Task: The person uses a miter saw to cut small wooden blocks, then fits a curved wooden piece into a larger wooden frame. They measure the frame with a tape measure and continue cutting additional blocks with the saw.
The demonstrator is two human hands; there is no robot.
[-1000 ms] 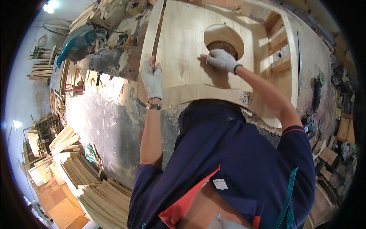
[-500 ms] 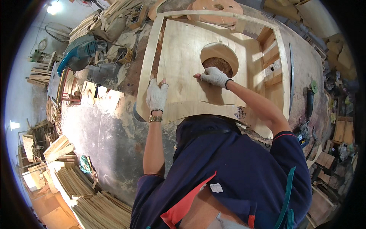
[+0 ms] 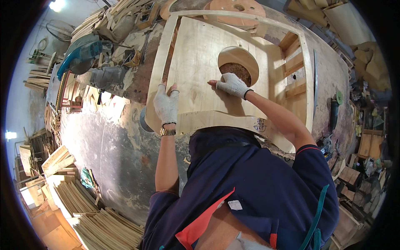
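Shifted slightly left since last frame, whole view included: left hand, right hand, wooden panel. Head view: panel sits upper centre inside wooden frame. Left grip part-open at panel's left edge, right bent beside round cutout; can't tell if either clamps. Grey stained floor left, blue circular saw upper left, slats lower left.

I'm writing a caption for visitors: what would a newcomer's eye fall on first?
Probably the pale wooden frame at top centre, its panel pierced by a big round hole. Next, the gloved left hand at the frame's left side and right hand by the hole. The blue saw, upper left, also stands out.
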